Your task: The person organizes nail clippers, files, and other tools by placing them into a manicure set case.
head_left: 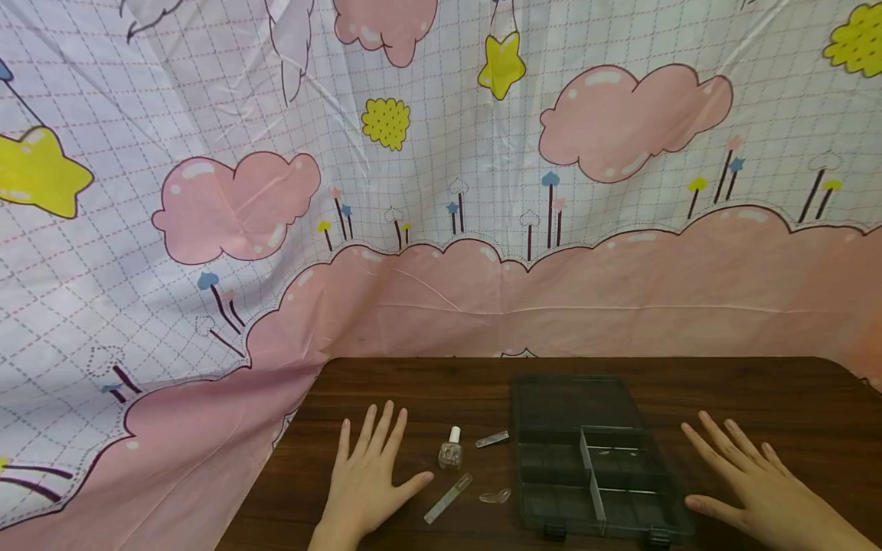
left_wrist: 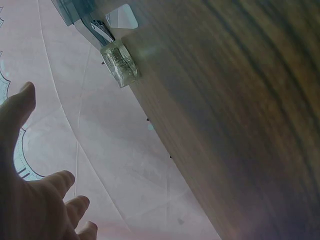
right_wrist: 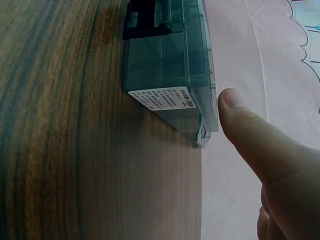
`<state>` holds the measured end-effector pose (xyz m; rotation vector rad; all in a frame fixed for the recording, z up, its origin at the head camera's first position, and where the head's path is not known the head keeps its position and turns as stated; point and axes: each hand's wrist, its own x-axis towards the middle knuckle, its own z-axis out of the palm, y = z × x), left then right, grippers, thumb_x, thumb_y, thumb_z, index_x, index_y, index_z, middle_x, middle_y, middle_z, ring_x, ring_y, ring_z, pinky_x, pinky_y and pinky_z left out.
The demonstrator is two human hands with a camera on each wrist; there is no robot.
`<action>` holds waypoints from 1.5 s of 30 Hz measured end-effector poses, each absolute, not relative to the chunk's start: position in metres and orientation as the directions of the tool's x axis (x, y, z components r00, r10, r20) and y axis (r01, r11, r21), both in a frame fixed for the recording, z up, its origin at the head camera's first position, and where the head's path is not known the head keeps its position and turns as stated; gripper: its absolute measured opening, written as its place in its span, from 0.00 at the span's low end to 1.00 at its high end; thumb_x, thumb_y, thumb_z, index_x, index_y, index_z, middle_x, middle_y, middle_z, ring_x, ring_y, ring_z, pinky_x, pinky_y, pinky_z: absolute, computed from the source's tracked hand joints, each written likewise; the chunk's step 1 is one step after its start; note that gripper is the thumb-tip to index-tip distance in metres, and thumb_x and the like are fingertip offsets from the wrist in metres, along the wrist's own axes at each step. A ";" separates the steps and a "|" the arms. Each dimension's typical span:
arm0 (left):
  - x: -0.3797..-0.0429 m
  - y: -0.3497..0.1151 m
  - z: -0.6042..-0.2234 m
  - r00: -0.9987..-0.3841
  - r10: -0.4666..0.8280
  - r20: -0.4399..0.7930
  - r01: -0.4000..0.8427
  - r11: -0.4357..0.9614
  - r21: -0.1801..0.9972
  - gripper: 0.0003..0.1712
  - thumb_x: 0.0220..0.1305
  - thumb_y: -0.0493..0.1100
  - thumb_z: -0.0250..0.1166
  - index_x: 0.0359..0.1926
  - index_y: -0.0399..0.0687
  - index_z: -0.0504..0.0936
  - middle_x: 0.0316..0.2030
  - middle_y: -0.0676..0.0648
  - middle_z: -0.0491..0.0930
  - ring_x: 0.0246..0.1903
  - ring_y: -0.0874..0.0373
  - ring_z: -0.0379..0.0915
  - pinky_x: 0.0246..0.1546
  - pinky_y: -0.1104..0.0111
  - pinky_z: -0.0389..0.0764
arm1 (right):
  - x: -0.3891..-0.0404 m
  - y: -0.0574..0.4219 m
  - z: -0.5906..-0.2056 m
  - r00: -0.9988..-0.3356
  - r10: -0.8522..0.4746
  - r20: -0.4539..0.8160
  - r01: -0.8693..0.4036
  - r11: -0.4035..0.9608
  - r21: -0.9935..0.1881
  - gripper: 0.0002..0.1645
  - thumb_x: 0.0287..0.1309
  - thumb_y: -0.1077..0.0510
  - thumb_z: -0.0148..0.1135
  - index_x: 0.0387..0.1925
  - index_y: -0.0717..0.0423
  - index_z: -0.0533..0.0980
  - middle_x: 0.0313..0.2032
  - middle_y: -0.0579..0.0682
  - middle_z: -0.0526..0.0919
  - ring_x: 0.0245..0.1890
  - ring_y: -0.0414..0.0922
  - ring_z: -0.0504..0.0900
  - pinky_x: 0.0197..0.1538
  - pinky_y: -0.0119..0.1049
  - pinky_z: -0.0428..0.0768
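Dark tabletop [head_left: 427, 383]: bottle [head_left: 451, 454], clipper [head_left: 492, 440] and divided box [head_left: 568, 403] between left hand [head_left: 365, 482] and right hand [head_left: 775, 490], fingers [head_left: 396, 436] spread, released.

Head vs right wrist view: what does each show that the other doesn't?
Head only: left hand, white-capped bottle, slim flat strip, small clipper, clear curved piece.

Right wrist only: printed label on the box's outer side.

Both: right hand, dark see-through box, wooden table, pink-and-white cloth.
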<state>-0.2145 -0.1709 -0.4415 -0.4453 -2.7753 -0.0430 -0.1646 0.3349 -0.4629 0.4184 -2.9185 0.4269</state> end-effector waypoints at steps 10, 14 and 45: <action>-0.215 -0.170 -0.443 -0.897 0.307 0.317 0.315 0.949 -0.026 0.56 0.54 0.84 0.37 0.76 0.60 0.44 0.74 0.52 0.39 0.72 0.52 0.31 0.66 0.46 0.27 | -0.165 0.332 -0.461 -0.944 -0.265 0.196 -0.312 0.908 -0.278 0.57 0.58 0.37 0.60 0.76 0.42 0.36 0.73 0.48 0.24 0.69 0.55 0.18 0.56 0.69 0.21; -0.215 -0.169 -0.444 -0.899 0.305 0.314 0.313 0.949 -0.025 0.56 0.53 0.84 0.37 0.76 0.61 0.44 0.74 0.52 0.40 0.72 0.52 0.31 0.66 0.46 0.26 | -0.164 0.330 -0.457 -0.938 -0.281 0.203 -0.338 0.874 -0.350 0.55 0.59 0.41 0.61 0.76 0.44 0.39 0.74 0.53 0.30 0.70 0.58 0.23 0.56 0.75 0.31; -0.230 -0.136 -0.450 -0.883 0.431 0.183 0.453 0.885 0.103 0.48 0.59 0.77 0.46 0.74 0.59 0.54 0.71 0.49 0.55 0.70 0.48 0.47 0.67 0.44 0.41 | -0.156 0.305 -0.465 -0.824 -0.441 0.357 -0.521 0.836 -0.170 0.49 0.55 0.40 0.65 0.73 0.45 0.55 0.74 0.40 0.46 0.69 0.27 0.31 0.64 0.26 0.59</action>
